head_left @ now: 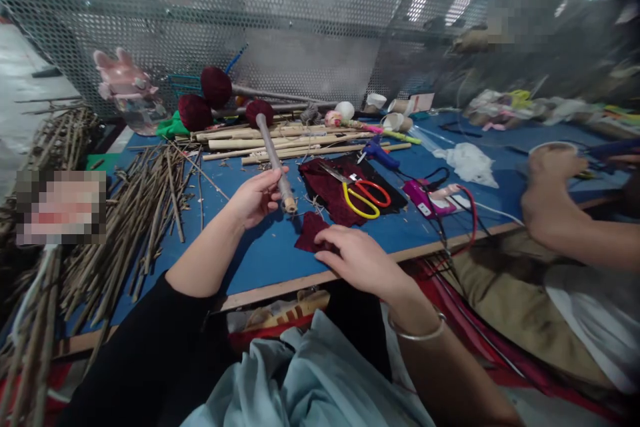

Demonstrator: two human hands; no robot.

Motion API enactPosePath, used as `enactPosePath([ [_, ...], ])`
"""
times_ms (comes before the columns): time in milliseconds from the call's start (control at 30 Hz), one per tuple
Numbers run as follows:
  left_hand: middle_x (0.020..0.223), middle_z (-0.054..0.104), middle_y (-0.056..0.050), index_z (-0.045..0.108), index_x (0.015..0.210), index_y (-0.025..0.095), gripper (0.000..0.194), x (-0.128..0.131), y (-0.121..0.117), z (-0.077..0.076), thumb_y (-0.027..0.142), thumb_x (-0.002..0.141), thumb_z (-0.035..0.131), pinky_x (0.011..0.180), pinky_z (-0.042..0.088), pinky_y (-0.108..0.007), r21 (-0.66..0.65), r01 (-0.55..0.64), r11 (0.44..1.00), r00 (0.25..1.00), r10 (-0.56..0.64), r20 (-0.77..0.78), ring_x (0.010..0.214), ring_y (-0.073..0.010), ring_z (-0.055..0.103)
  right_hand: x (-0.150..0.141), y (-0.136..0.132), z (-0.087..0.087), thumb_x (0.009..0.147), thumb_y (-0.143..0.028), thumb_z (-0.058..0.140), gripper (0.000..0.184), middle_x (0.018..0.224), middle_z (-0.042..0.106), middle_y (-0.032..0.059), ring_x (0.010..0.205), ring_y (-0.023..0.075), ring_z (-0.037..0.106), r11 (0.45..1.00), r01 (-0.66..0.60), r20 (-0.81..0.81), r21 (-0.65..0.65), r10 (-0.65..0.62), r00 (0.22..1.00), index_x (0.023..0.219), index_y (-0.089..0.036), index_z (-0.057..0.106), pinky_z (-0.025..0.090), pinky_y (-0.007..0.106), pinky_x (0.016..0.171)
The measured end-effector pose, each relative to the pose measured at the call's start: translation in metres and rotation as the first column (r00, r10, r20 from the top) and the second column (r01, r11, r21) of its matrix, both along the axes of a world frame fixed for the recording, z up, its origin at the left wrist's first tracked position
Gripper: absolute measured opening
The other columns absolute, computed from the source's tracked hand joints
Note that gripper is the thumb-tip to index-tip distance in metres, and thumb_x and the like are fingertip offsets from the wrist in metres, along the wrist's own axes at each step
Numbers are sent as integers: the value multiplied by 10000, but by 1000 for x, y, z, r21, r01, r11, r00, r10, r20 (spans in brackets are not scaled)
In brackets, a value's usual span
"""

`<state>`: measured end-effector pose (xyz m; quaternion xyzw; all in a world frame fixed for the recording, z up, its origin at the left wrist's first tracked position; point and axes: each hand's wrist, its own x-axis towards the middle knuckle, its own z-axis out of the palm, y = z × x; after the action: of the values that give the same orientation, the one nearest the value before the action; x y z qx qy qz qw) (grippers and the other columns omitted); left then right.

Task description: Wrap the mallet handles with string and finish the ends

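Observation:
My left hand point(259, 199) is closed around a grey-wrapped stick point(273, 150), near its bare wooden end. A dark red fabric ball point(259, 111) tops the far end of that stick. Between the fingers of my right hand point(353, 257) is the edge of a small dark red fabric piece point(310, 231), resting at the table's front. Just beyond lie scissors point(367, 195) with one yellow and one red handle, on a larger dark red cloth point(320, 181) and black fabric. Two more dark red balls, one of them a round ball point(216, 87), sit at the back.
Many thin twigs point(145, 207) cover the left of the blue table point(260, 260). A blue glue gun point(380, 153), a purple power strip point(423, 199) with cables and a crumpled plastic bag point(470, 161) lie right. A co-worker's arm point(555, 207) reaches in there. Perforated metal point(310, 33) stands behind.

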<state>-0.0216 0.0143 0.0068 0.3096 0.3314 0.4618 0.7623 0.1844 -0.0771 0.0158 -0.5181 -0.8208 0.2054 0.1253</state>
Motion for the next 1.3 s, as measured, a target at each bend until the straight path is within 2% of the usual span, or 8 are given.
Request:
enactPosePath([
  [133, 574, 466, 45, 614, 1012, 127, 292, -2, 1, -1, 255, 754, 661, 342, 269, -117, 10, 4, 1000, 1000, -4, 3, 403, -30, 389, -12, 7, -4, 825, -184, 529, 102, 794, 643, 60, 717, 163, 592, 1000, 23, 174, -19, -19, 985, 729, -172, 560, 348, 257, 611],
  [200, 575, 467, 44, 614, 1002, 128, 289, -2, 1, -1, 258, 750, 665, 345, 272, -119, 12, 8, 1000, 1000, -8, 10, 402, -30, 387, -11, 11, -7, 826, -180, 513, 133, 730, 623, 42, 672, 148, 575, 994, 41, 36, -105, -37, 999, 694, -175, 524, 356, 248, 588],
  [267, 579, 468, 44, 615, 994, 134, 286, -1, 1, -2, 261, 744, 672, 346, 270, -119, 14, 11, 1000, 1000, -12, 10, 400, -29, 381, -10, 12, -11, 836, -238, 506, 111, 643, 584, 4, 581, 126, 547, 948, 57, -302, -313, -156, 941, 737, -191, 493, 373, 225, 526],
  [367, 611, 492, 29, 617, 988, 141, 289, 0, 2, -4, 274, 739, 677, 348, 271, -118, 25, 13, 1000, 1000, -12, -15, 417, -31, 392, -15, 7, -19, 813, -359, 553, 180, 551, 532, -53, 465, 106, 515, 801, -94, -731, -592, -483, 482, 828, -220, 441, 378, 186, 412],
  [467, 637, 505, 18, 618, 997, 145, 304, 0, 3, -6, 295, 739, 678, 355, 278, -118, 38, 11, 999, 999, -9, -36, 440, -37, 412, -31, -2, -25, 731, -335, 672, 286, 581, 575, -60, 485, 101, 564, 756, -235, -781, -611, -625, 19, 861, -227, 442, 412, 163, 394],
  [600, 644, 495, 24, 618, 1001, 148, 307, 1, 3, -6, 293, 738, 678, 355, 269, -111, 40, 12, 999, 999, -11, -31, 439, -30, 399, -56, -14, -25, 711, -253, 709, 274, 631, 631, -49, 534, 97, 610, 751, -266, -725, -604, -656, -208, 860, -222, 481, 470, 160, 427],
  [767, 601, 478, 37, 625, 974, 148, 285, 1, 1, -3, 283, 730, 687, 348, 258, -109, 25, 9, 1000, 1000, -8, -16, 418, -27, 380, -78, -16, -20, 721, -228, 711, 218, 685, 650, -55, 625, 90, 655, 764, -259, -690, -591, -645, -329, 827, -229, 521, 512, 156, 503],
  [1300, 640, 569, -2, 608, 1012, 138, 319, 3, 0, -4, 296, 743, 676, 428, 370, -161, 19, -24, 1000, 1000, 25, -17, 494, -77, 518, -104, -8, -14, 780, -246, 663, 80, 961, 708, 1, 922, 114, 664, 795, -294, -690, -530, -606, -397, 832, -216, 610, 550, 217, 737],
])
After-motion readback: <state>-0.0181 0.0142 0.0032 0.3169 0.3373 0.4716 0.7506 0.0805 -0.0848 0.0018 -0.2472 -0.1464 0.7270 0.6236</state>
